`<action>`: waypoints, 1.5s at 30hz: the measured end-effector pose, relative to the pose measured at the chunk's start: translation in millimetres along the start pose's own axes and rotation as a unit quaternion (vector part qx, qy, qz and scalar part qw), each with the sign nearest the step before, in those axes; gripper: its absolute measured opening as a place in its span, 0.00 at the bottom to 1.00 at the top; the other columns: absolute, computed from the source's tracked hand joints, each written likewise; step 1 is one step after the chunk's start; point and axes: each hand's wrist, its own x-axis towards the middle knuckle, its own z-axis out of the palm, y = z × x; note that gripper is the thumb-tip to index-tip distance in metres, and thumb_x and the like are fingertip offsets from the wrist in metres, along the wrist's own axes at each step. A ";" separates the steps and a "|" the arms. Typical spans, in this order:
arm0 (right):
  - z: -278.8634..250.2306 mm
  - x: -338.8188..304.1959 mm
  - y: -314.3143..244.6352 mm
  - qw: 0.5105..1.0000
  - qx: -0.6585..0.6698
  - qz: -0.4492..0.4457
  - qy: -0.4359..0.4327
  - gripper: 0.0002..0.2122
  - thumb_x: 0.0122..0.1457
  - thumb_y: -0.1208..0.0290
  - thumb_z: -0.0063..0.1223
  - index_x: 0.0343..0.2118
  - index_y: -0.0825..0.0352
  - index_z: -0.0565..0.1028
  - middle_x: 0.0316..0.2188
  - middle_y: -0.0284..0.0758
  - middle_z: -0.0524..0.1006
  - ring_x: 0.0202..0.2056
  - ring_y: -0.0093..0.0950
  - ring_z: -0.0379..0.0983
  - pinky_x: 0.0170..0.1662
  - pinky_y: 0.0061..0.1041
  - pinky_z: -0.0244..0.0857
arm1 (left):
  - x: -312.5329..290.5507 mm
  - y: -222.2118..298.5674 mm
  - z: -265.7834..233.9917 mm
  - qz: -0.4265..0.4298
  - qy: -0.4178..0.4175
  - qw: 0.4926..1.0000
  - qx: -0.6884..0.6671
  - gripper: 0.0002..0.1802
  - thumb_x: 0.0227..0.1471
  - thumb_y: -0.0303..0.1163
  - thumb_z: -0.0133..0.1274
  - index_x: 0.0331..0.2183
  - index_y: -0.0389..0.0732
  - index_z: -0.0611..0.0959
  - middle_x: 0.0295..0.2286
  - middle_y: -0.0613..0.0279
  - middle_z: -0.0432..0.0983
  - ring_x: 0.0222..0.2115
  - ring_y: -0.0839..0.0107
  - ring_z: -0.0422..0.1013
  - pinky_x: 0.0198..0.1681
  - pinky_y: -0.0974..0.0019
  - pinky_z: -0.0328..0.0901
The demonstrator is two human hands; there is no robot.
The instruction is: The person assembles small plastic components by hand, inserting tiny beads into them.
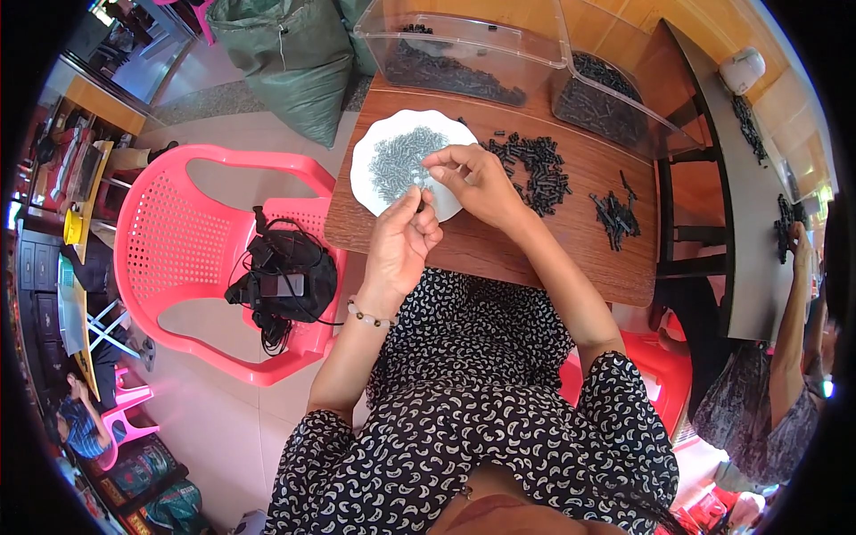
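Observation:
Over the front edge of a white scalloped plate (364, 183), my two hands are close together. My left hand (401, 239) is closed, with a small black part (421, 205) between thumb and fingers. My right hand (477, 185) pinches thumb and forefinger just above it; whatever is in that pinch is too small to make out. Many small clear-grey pieces (406, 156) are heaped on the plate. To the right of my right hand, a loose pile of short black parts (542, 174) lies on the brown wooden table (571, 250), with a smaller pile of longer black pieces (615, 217) beyond it.
Two clear plastic bins (464, 53) (597, 98) of black parts stand along the table's far side. A pink chair (183, 236) holding a black bag with cables (299, 276) is at the left. Green sacks (294, 71) stand behind. At right, another person's hand (801, 239) works at a dark table.

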 end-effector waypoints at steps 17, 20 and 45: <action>-41.4 -70.1 -15.9 0.999 0.035 0.008 0.022 0.07 0.56 0.70 0.58 0.30 0.68 0.78 0.26 0.28 0.76 0.31 0.18 0.67 0.38 0.20 0.61 | -10.6 -52.1 18.9 0.109 0.001 0.958 0.267 0.12 0.60 0.38 0.49 0.34 0.39 0.80 0.22 0.74 0.70 0.23 0.85 0.62 0.29 0.81 0.58; -46.6 -84.3 -12.5 0.989 0.133 0.057 0.029 0.07 0.57 0.70 0.57 0.32 0.69 0.77 0.28 0.28 0.76 0.32 0.17 0.68 0.40 0.19 0.62 | -12.9 -61.3 18.0 0.077 -0.015 0.970 0.228 0.14 0.61 0.39 0.47 0.37 0.39 0.79 0.24 0.71 0.71 0.25 0.84 0.64 0.31 0.80 0.60; -51.1 -135.1 -5.7 0.974 -0.125 -0.144 0.124 0.10 0.42 0.82 0.59 0.29 0.62 0.79 0.33 0.28 0.76 0.36 0.31 0.64 0.42 0.28 0.60 | -25.6 -94.1 19.8 -0.142 0.027 0.989 0.039 0.20 0.61 0.43 0.44 0.51 0.44 0.71 0.40 0.69 0.73 0.41 0.77 0.69 0.47 0.69 0.63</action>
